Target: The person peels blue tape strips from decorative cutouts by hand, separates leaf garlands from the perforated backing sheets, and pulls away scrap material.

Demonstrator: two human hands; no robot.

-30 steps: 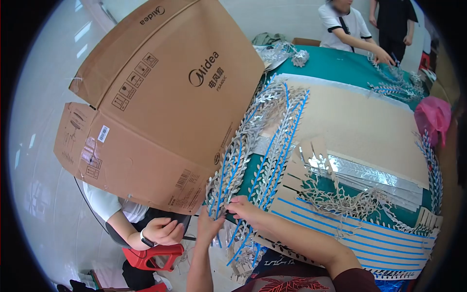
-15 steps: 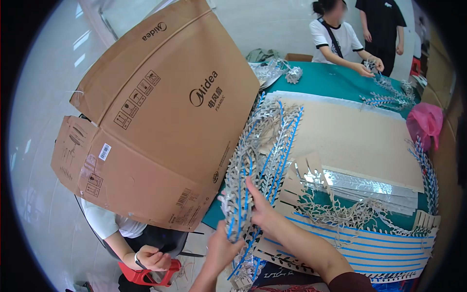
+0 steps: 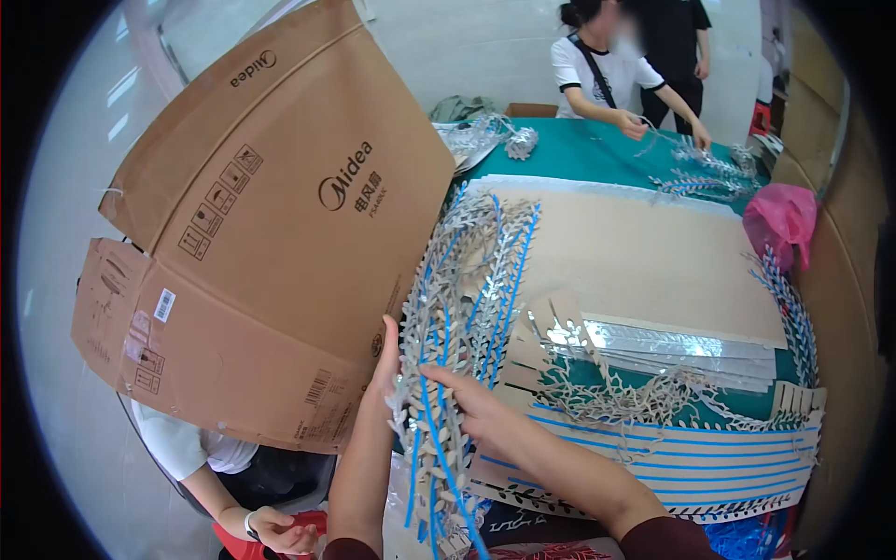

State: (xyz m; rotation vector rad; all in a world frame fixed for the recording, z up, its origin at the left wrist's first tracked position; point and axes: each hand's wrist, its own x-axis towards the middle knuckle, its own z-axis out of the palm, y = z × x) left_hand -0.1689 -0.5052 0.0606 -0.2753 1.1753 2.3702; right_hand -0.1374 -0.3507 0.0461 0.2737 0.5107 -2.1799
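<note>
A long bundle of grey leaf-shaped strips (image 3: 439,327) with blue lines hangs down in front of me over the table's near-left edge. Along its left side is my left hand (image 3: 383,364), one digit pointing up and the other fingers hidden behind the leaves. From the right, my right hand (image 3: 464,397) grips the same bundle, its thumb lying across the strips. Just right of my hands, more leaf strips (image 3: 513,280) with blue lines lie on the table. Nearby is a flat cut sheet (image 3: 653,467) with blue lines and leaf cut-outs along its edge.
A large cardboard box (image 3: 271,243) stands at left, beside a seated person's hand (image 3: 285,532). Stacked beige sheets (image 3: 644,252) cover much of the green table (image 3: 560,145), with tangled offcuts (image 3: 635,401) in front. A pink bag (image 3: 782,219) sits at right; a co-worker (image 3: 607,75) handles strips opposite.
My left hand has moved up from the bundle's lower end to its left side. The bundle's lower part now hangs loose and spread. The view has shifted right; the co-worker's hands have moved apart.
</note>
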